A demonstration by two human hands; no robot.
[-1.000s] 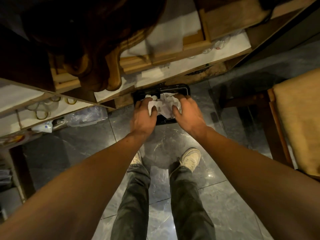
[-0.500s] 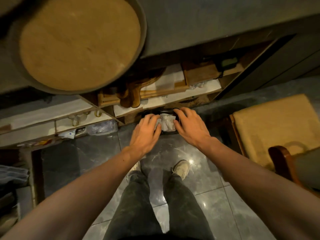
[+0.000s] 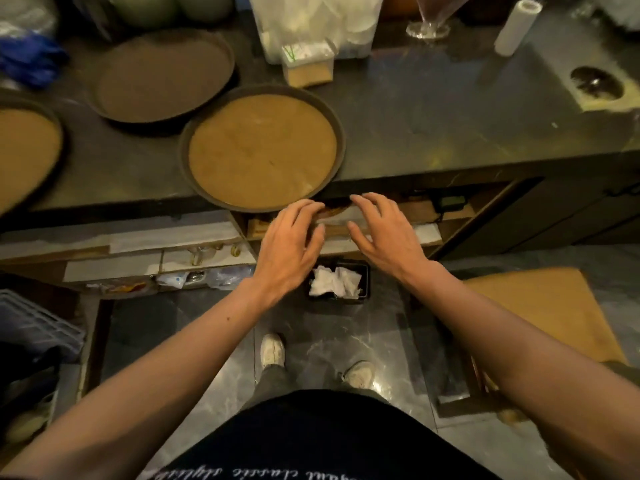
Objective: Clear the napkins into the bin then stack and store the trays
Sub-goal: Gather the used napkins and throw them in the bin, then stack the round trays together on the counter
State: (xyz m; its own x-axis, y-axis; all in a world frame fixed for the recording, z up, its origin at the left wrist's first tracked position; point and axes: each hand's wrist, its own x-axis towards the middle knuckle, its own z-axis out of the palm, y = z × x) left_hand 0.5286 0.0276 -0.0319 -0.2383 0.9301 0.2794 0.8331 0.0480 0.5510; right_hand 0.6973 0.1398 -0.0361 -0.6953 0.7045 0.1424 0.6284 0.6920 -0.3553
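Both your hands are empty, napkins in the bin.

Your left hand (image 3: 289,245) and right hand (image 3: 384,237) hover with fingers spread, holding nothing, above the small black rectangular bin (image 3: 363,271) on the floor (crumpled white paper napkins (image 3: 334,282) lie inside). Three round brown cork-lined trays sit unstacked on the dark counter (image 3: 450,116): nearest (image 3: 262,147), behind it (image 3: 162,76), far left (image 3: 24,147).
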